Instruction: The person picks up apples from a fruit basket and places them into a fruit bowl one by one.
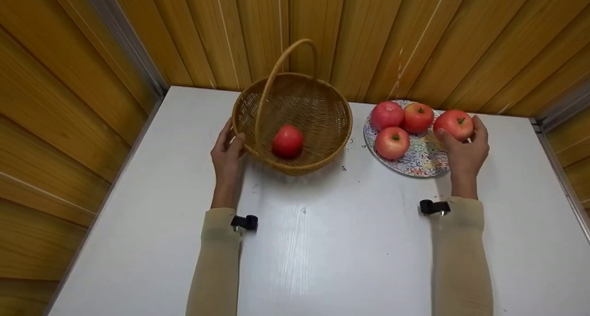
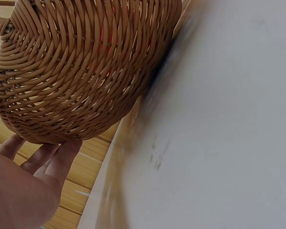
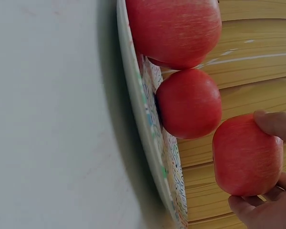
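My left hand holds the left side of a round wicker basket, thumb near the rim and fingertips against the outer weave in the left wrist view. One red apple lies inside the basket, below its tall arched handle. At the right, my right hand grips an apple between thumb and fingers. The right wrist view shows this apple raised off the patterned plate. Three more apples sit together on the plate's left part, one at the front.
The white table stands against a wood-plank wall, with the basket and plate near its back edge. Another plank wall rises on the left. The basket's handle stands well above its rim.
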Action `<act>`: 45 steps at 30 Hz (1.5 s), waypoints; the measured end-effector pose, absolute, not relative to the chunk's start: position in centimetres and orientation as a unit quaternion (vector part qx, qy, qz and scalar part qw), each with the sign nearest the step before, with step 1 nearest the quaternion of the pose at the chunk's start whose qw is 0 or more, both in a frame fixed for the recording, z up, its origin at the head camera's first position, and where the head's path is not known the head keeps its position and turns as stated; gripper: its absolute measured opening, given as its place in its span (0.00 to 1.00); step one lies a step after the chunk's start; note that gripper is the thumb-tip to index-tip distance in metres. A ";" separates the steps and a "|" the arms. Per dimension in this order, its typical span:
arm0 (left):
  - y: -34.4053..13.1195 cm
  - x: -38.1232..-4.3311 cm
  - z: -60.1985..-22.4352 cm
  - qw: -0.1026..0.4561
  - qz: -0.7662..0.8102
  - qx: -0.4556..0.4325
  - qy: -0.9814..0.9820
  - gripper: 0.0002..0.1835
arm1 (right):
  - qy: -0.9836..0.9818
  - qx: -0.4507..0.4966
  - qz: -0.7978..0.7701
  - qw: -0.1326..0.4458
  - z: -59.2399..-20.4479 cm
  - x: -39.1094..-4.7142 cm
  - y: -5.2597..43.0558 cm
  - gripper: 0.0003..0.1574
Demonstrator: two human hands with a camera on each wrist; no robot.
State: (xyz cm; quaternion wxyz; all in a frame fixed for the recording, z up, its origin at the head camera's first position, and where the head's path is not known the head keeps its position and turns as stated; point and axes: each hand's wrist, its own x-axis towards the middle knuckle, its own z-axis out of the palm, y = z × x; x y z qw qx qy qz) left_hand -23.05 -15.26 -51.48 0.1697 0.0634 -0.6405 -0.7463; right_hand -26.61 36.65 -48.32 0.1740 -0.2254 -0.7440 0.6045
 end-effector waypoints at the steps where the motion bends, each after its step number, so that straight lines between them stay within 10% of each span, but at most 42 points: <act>1: -15.2 -23.0 -51.5 0.168 -0.747 0.066 -0.640 0.29 | -0.744 -0.229 0.604 0.170 -48.4 -26.6 36.7 0.59; 45: -15.1 -22.7 -50.6 0.154 -0.769 0.067 -0.617 0.30 | -0.779 -0.271 0.560 0.079 -50.0 -27.7 38.2 0.61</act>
